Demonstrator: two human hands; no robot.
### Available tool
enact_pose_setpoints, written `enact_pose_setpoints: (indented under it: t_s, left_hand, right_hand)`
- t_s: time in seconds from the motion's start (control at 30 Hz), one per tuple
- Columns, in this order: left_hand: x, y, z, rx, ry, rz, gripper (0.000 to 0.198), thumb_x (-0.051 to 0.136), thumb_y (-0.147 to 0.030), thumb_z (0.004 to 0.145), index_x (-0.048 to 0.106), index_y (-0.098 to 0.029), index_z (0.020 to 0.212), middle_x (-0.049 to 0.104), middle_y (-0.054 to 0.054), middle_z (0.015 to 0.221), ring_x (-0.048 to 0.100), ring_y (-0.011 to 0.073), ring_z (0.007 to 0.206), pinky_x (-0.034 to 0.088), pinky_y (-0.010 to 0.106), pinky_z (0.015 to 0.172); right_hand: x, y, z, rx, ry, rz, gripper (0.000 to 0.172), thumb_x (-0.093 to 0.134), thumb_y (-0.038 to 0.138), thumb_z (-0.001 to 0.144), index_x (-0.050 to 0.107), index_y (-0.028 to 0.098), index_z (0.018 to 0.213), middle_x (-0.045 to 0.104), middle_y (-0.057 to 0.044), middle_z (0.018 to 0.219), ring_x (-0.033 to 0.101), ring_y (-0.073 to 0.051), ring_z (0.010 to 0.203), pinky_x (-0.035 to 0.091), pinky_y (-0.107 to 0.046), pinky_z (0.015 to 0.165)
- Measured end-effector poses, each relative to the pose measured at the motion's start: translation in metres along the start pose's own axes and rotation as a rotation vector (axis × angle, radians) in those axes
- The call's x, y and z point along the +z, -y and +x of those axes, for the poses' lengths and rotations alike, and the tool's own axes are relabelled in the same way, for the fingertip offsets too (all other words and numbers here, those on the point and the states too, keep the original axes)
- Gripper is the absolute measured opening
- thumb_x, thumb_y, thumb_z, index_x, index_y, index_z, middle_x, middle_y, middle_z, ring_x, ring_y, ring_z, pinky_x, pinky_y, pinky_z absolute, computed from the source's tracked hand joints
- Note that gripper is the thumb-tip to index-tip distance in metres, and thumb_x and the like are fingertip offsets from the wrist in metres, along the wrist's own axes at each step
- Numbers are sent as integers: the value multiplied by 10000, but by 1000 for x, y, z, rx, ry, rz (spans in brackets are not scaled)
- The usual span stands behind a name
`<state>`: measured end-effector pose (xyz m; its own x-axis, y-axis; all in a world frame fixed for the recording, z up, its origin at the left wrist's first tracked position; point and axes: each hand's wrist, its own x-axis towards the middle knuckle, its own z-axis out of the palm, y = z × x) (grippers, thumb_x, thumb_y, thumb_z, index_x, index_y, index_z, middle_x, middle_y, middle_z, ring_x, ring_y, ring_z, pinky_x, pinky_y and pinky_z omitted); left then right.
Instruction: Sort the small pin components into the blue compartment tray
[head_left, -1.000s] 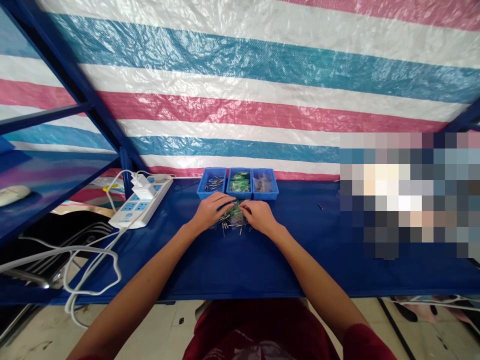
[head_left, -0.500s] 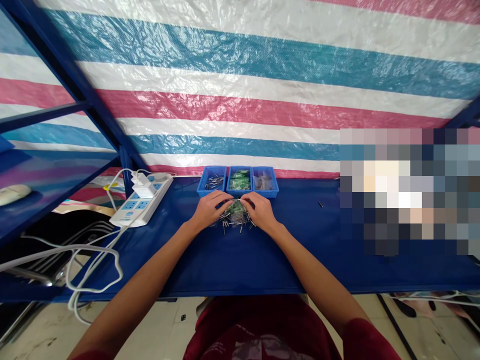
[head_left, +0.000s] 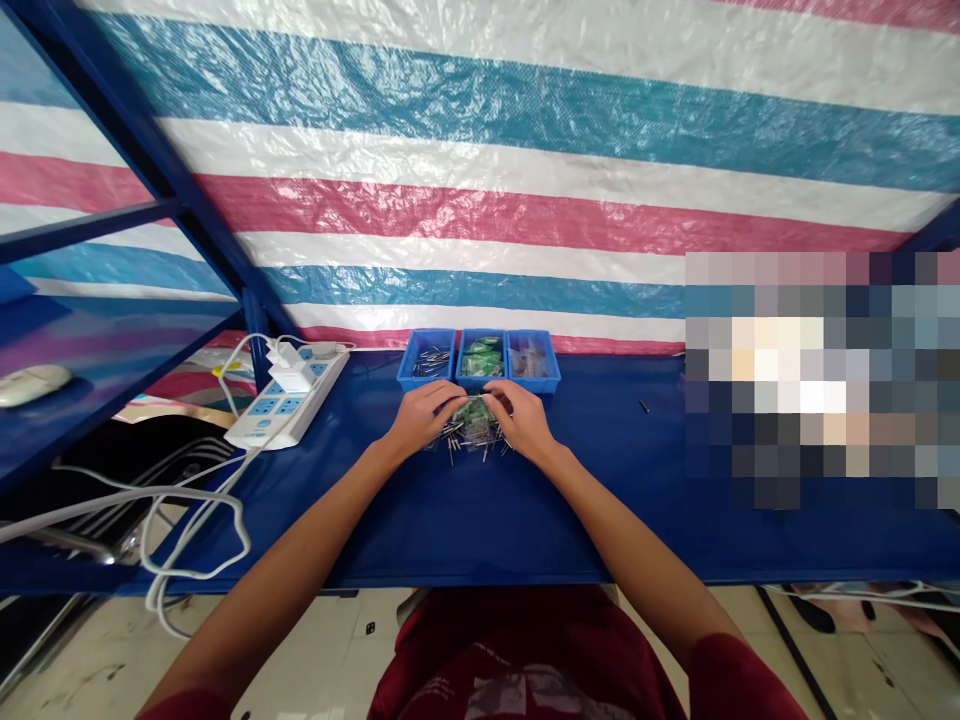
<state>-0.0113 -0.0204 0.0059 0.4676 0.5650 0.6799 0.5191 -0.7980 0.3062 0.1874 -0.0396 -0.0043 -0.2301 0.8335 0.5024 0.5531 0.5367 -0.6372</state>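
A thin metal pin (head_left: 476, 397) spans the small gap between my hands, just in front of the blue bins. My left hand (head_left: 420, 416) pinches its left end with curled fingers. On the other side, the fingertips of my right hand (head_left: 523, 414) close on the right end. Under both hands lies a pile of loose metal pins (head_left: 484, 446) with small green plastic bags (head_left: 474, 415) among them; my fingers hide part of it. The pin's exact kind is too small to make out.
Behind my hands stand a blue bin of pins (head_left: 416, 384), one of green bags (head_left: 480, 383) and one of clear bags (head_left: 540, 385). A white power strip (head_left: 289, 400) with cables sits left. One dark pin (head_left: 644, 406) lies right, near a blurred-out area.
The view has shifted slightly. Both hands stay over the pile, still pinching the thin pin, with hardly any movement of the fingers.
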Motion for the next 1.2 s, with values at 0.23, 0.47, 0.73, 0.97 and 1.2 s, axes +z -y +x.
enact_pose_setpoints:
  t_s: [0.23,0.47,0.73,0.97,1.2]
  left_hand:
    - [0,-2,0,-44,-3,-25,232,472,-296,953,642,-166,861,697,54,824,648,151,773,499,264,749]
    - [3,-4,-1,-89,-40,-23,233,531,-360,922,660,-166,914,688,32,776,586,116,601,473,236,613]
    - [2,-4,0,-90,-25,-33,238,492,-329,943,657,-171,878,694,39,798,622,136,686,484,245,668]
    - [2,-5,0,-115,-7,-16,273,469,-341,951,658,-167,857,697,44,787,634,144,715,493,250,710]
    - [5,-6,-1,-148,-66,-72,240,563,-383,901,666,-166,907,701,32,789,614,127,637,489,237,616]
  right_hand:
    - [2,-2,-1,-70,-41,41,261,426,328,957,642,186,992,666,-69,929,614,-161,803,478,-254,758]
    - [1,-2,0,-86,-68,21,295,409,351,974,645,181,925,667,-62,878,612,-161,819,458,-248,774]
    - [0,1,-1,-33,-48,27,289,428,365,959,633,176,1035,666,-62,894,596,-145,711,475,-246,713]
    - [1,-1,-1,-56,-31,40,274,422,353,961,647,196,971,667,-70,937,609,-162,795,479,-261,767]
    - [1,0,-1,-52,-59,14,307,398,361,976,646,184,936,674,-68,901,617,-166,834,461,-257,797]
